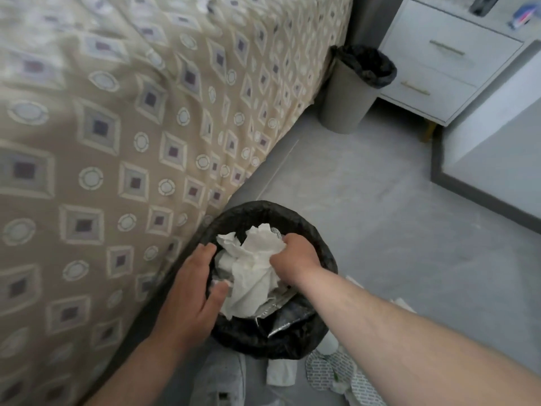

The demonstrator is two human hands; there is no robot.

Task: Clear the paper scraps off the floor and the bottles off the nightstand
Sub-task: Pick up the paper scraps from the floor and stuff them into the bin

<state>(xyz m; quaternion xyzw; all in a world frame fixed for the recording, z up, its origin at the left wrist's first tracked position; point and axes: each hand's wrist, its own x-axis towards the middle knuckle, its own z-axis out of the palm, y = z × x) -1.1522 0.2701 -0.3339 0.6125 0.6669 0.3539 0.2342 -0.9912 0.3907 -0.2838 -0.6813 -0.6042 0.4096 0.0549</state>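
A bin lined with a black bag (292, 218) stands on the floor beside the bed. My right hand (292, 256) is shut on a wad of crumpled white paper (251, 273) inside the bin's mouth. My left hand (190, 294) rests on the bin's left rim, fingers hooked over the edge. More paper scraps (330, 373) and a printed wrapper lie on the grey floor just below the bin. The white nightstand (439, 63) stands at the top right; a dark bottle (483, 4) and a small blue and red item (524, 17) lie on its top, blurred.
The bed with a beige patterned cover (117, 142) fills the left side. A second grey bin with a black liner (357, 83) stands between bed and nightstand. A white panel with a dark frame (483, 171) leans at the right. A grey shoe (222, 376) is at the bottom.
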